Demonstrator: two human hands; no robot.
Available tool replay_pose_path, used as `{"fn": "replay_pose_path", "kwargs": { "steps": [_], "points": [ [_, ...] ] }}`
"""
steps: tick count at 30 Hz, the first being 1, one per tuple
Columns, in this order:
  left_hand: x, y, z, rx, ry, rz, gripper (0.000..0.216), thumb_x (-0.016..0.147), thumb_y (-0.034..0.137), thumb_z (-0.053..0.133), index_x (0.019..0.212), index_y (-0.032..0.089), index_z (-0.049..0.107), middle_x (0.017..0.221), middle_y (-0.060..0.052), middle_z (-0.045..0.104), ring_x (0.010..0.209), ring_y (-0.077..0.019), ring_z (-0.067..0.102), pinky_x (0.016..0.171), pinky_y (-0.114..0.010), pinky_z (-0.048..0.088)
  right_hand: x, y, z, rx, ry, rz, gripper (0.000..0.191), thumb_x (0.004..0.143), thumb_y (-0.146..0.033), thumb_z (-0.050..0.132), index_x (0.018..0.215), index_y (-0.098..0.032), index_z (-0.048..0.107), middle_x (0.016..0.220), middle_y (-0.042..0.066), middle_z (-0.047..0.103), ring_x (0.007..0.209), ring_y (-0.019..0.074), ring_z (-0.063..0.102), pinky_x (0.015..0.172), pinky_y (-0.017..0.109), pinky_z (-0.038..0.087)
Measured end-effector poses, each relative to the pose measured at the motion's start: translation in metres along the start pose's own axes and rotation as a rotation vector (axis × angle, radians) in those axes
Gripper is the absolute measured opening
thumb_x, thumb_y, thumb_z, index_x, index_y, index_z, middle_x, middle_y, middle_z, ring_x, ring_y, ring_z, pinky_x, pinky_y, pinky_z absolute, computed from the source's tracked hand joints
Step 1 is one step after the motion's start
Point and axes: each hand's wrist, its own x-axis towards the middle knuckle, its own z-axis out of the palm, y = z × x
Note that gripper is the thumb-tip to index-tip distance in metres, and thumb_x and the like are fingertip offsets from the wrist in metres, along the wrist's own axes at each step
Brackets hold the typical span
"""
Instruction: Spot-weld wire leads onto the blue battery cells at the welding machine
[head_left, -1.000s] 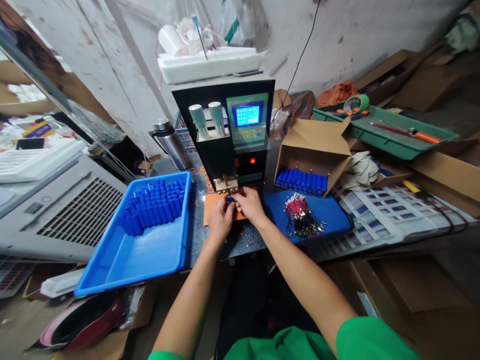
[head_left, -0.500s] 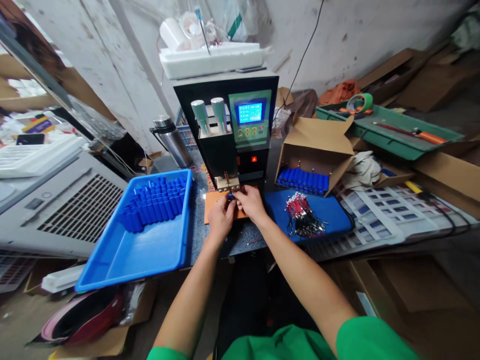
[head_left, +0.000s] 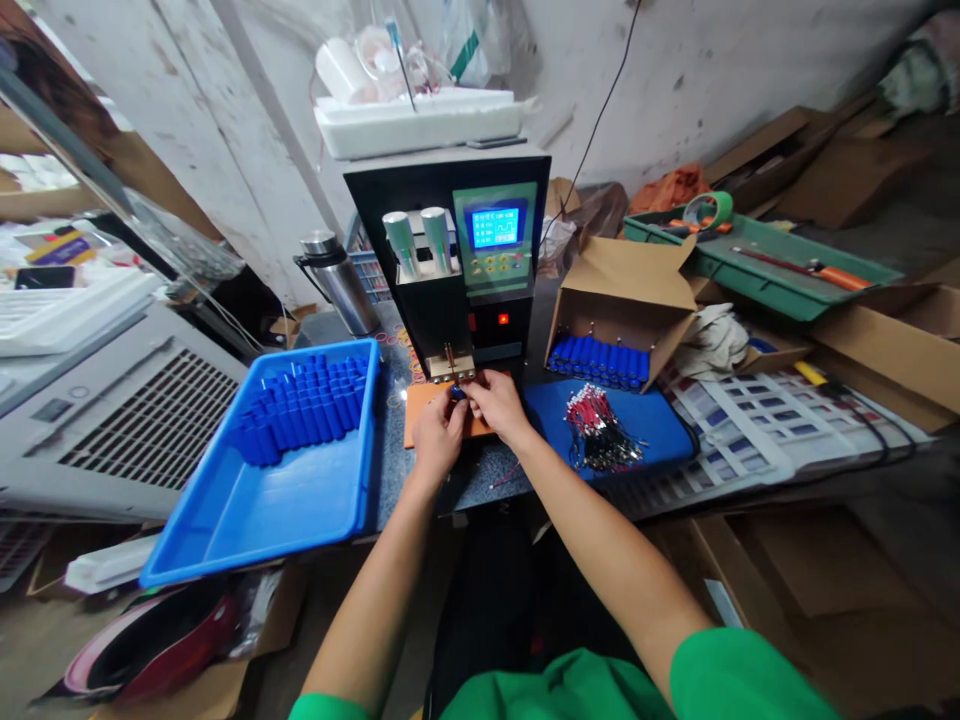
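My left hand is closed round a small blue battery cell, held end-up under the thin copper-coloured electrodes of a spot welder. Beside it, my right hand is pinched at the cell's top; whatever lies between its fingertips is too small to make out. Both hands are over an orange board at the welder's foot. To the right, a bundle of red and black wire leads lies on a blue pad.
A blue tray at left holds many upright blue cells. Behind the pad, a cardboard box contains more blue cells. A steel flask stands left of the welder, and a green tray with tape sits at far right.
The view has shifted slightly. Both hands stay at the cell beneath the electrodes, with hardly any visible movement.
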Motion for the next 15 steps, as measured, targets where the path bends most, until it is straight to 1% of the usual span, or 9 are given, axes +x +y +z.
{"fn": "replay_pose_path", "kwargs": {
  "steps": [3,6,8,10,12,13,15],
  "points": [
    [0.0,-0.001,0.0,-0.004,-0.002,-0.002,0.027,0.092,0.036,0.051,0.106,0.02,0.068,0.084,-0.004,0.069,0.076,-0.0174,0.062,0.068,-0.026,0.043,-0.002,0.0,-0.003,-0.059,0.013,-0.007,0.021,0.071,-0.036,0.065,0.068,-0.018,0.055,0.052,-0.007,0.05,0.042,0.0069,0.043,0.04,0.017,0.037],
    [0.0,-0.003,0.0,0.005,-0.003,0.003,0.029,0.091,0.038,0.052,0.107,0.02,0.068,0.082,-0.004,0.068,0.071,-0.0167,0.06,0.065,-0.026,0.042,-0.009,0.003,-0.005,-0.13,0.011,-0.038,0.016,0.072,-0.033,0.063,0.074,-0.018,0.058,0.058,-0.004,0.057,0.046,0.0093,0.049,0.043,0.019,0.04],
    [-0.001,-0.003,-0.001,0.001,0.0,0.02,0.029,0.089,0.039,0.053,0.105,0.019,0.068,0.081,-0.004,0.068,0.071,-0.0167,0.06,0.064,-0.026,0.041,-0.016,0.003,-0.007,-0.192,0.024,-0.091,0.014,0.072,-0.031,0.062,0.078,-0.019,0.059,0.064,-0.002,0.061,0.051,0.0112,0.053,0.047,0.021,0.043],
    [0.0,-0.003,-0.003,-0.015,0.003,0.042,0.029,0.088,0.041,0.053,0.099,0.018,0.068,0.08,-0.004,0.067,0.071,-0.017,0.059,0.065,-0.026,0.041,-0.025,0.002,-0.012,-0.293,0.064,-0.17,0.013,0.073,-0.029,0.061,0.08,-0.018,0.061,0.07,0.0,0.064,0.059,0.013,0.058,0.055,0.023,0.047],
    [0.002,-0.002,-0.004,-0.028,0.009,0.048,0.031,0.087,0.044,0.054,0.095,0.018,0.067,0.079,-0.004,0.067,0.069,-0.0167,0.059,0.064,-0.025,0.041,-0.032,-0.001,-0.025,-0.424,0.096,-0.245,0.014,0.077,-0.03,0.06,0.082,-0.018,0.063,0.075,0.001,0.067,0.065,0.0144,0.061,0.063,0.025,0.05],
    [0.004,-0.002,-0.004,-0.027,0.01,0.043,0.032,0.086,0.046,0.053,0.094,0.018,0.067,0.078,-0.003,0.067,0.068,-0.0166,0.058,0.063,-0.025,0.041,-0.033,-0.003,-0.035,-0.496,0.107,-0.272,0.015,0.079,-0.03,0.058,0.084,-0.018,0.064,0.076,0.002,0.068,0.067,0.0149,0.062,0.066,0.026,0.05],
    [0.007,-0.002,-0.004,-0.01,0.014,0.033,0.035,0.086,0.049,0.053,0.094,0.019,0.067,0.075,-0.003,0.067,0.066,-0.0166,0.058,0.062,-0.025,0.04,-0.032,-0.01,-0.063,-0.667,0.153,-0.296,0.016,0.083,-0.029,0.055,0.085,-0.018,0.067,0.078,0.003,0.069,0.07,0.0158,0.063,0.07,0.026,0.05]
  ]
}}
